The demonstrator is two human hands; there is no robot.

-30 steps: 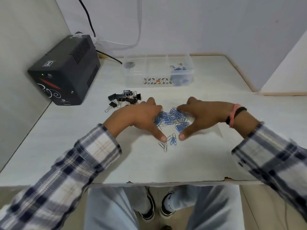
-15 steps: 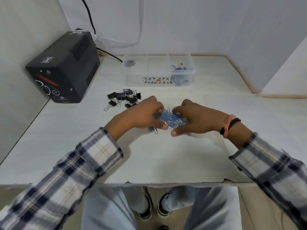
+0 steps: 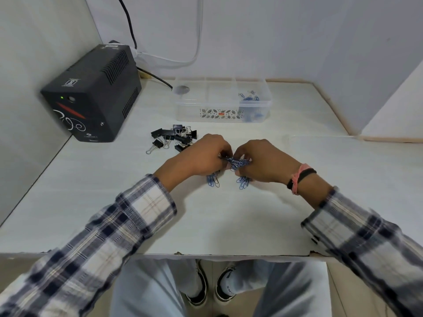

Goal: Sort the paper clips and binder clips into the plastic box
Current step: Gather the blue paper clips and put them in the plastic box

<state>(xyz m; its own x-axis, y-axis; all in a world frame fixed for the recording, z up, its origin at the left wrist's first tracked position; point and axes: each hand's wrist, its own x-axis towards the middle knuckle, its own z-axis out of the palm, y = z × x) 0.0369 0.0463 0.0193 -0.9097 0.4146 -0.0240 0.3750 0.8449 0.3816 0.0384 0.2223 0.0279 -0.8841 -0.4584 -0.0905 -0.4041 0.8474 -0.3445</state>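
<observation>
My left hand (image 3: 196, 159) and my right hand (image 3: 263, 160) meet at the middle of the desk, both gripping one bunch of blue paper clips (image 3: 235, 161) between their fingertips. A few loose blue clips (image 3: 212, 180) lie under the left hand, and another small cluster of clips (image 3: 243, 183) lies under the right. A pile of black binder clips (image 3: 174, 138) sits just behind the left hand. The clear plastic box (image 3: 201, 110) stands farther back, with blue paper clips (image 3: 249, 99) in its right compartment.
A black power unit (image 3: 91, 94) stands at the back left by the wall, with cables running up behind it. Walls close in the desk at the left, back and right. The desk's front edge (image 3: 206, 255) is near my lap.
My hands have closed together from a spread scoop, gathered the scattered blue paper clips into a bunch and raised it a little off the desk.
</observation>
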